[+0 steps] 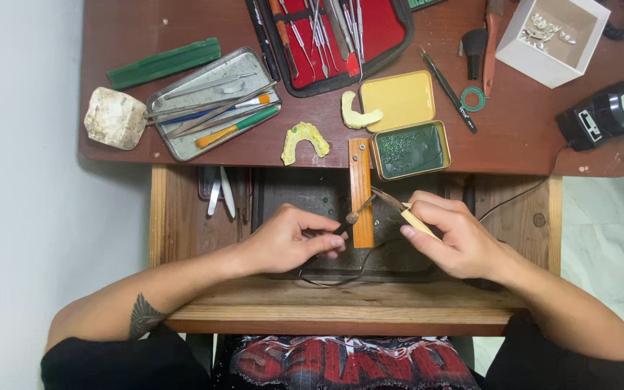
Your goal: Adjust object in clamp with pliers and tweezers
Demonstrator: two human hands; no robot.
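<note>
Green-filled open tin [410, 149] sits beyond both hands: left [294, 238] pinching a dark tool [349, 219], right [451, 235] gripping a wooden-handled tool [407, 216].

Pretty cluttered worktop [182, 155] here: a metal tray [214, 102] of tools, a green bar [164, 63], a whitish plaster lump [115, 118], a red-lined instrument case [334, 40], a yellowish dental cast [305, 139], an open tin [409, 149] of green stuff (wax, maybe?), and a white box [562, 37] of small metal bits.

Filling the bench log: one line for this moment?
left hand: grips small dark tool | right hand: holds wooden-handled tool | tips over orange peg
</note>
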